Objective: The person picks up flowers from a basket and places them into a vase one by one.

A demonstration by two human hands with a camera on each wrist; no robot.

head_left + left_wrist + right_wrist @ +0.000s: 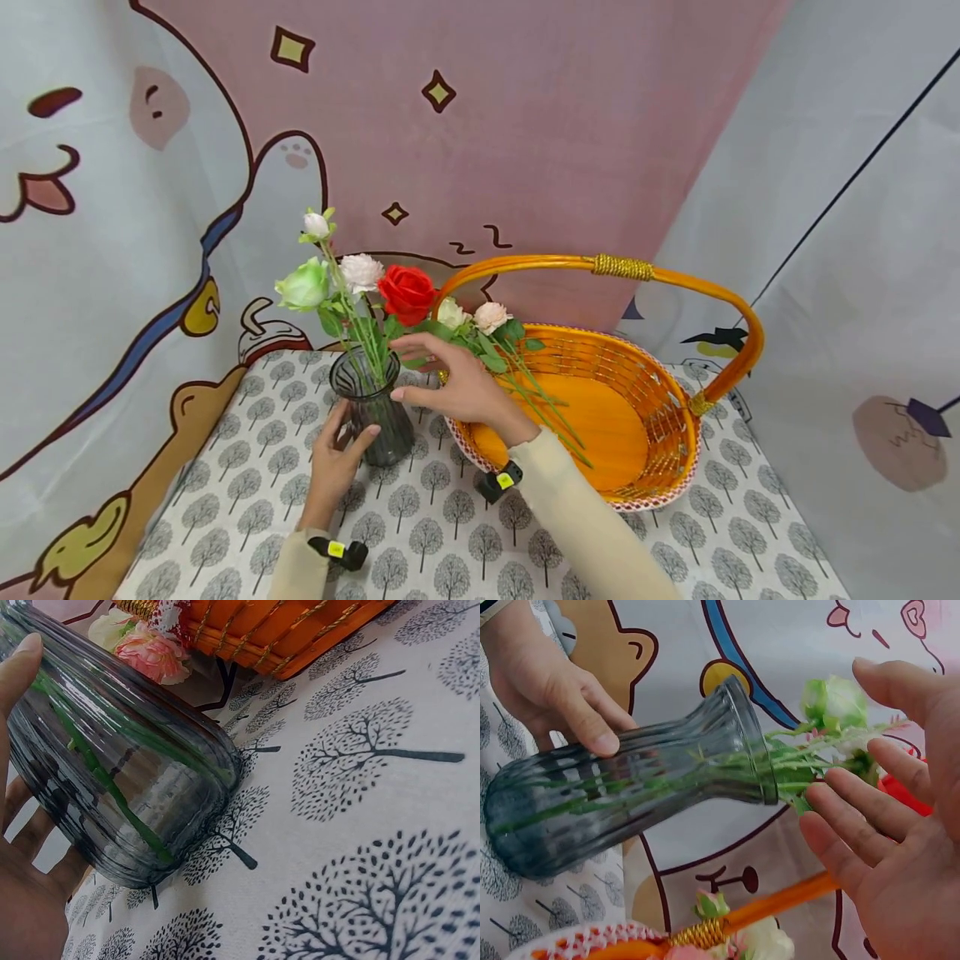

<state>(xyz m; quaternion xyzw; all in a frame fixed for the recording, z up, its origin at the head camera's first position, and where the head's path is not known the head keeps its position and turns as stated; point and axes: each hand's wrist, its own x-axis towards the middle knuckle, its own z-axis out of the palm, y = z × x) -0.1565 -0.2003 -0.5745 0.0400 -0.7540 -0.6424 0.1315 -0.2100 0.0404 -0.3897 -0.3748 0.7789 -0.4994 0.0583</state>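
A grey ribbed glass vase (388,433) stands on the table holding several stems: a red rose (407,294), a pale green rose (303,285), a whitish flower (362,272) and a small white bud (316,225). Thumb and fingers of my left hand (333,467) are curled round the vase's side; the left wrist view shows the thumb on the glass (127,750). My right hand (461,387) is beside the vase's rim, fingers spread and relaxed, holding nothing. In the right wrist view its palm (900,817) faces the stems and the vase's mouth (754,742).
An orange wicker basket (652,492) with a tall arched handle (712,293) stands to the right of the vase. Inside lie loose stems with a cream flower (452,313) and a pink flower (492,317). A tree-patterned cloth (442,533) covers the table; printed curtains hang behind.
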